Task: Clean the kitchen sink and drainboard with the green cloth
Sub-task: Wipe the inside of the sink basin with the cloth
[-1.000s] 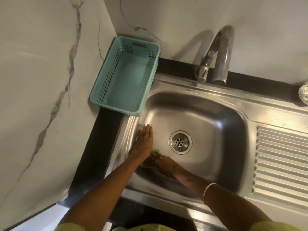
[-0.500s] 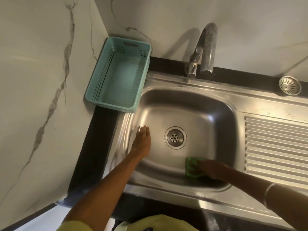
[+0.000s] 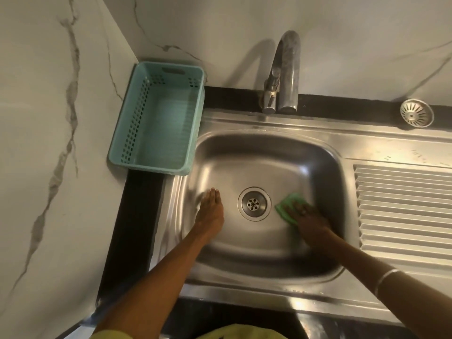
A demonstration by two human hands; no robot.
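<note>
Head view: my right hand (image 3: pixel 308 219) presses the green cloth (image 3: pixel 286 207) flat-fingered on the sink (image 3: pixel 264 152) floor, just right of the drain (image 3: pixel 254 204). My left hand (image 3: pixel 210 211), fingers straight, braces left of the drain, holding nothing. Step in hand, as I judge it: basin wiping. The cloth's long axis runs diagonally, far end toward the drainboard (image 3: pixel 403 206). Next move calls for sustained pressure through remaining basin, then the ribs.

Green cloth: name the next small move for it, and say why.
Probably slide the cloth on across the basin floor toward the drain. The right hand presses it flat just right of the drain, the left hand rests flat on the other side, and the drainboard is not yet being wiped.
</note>
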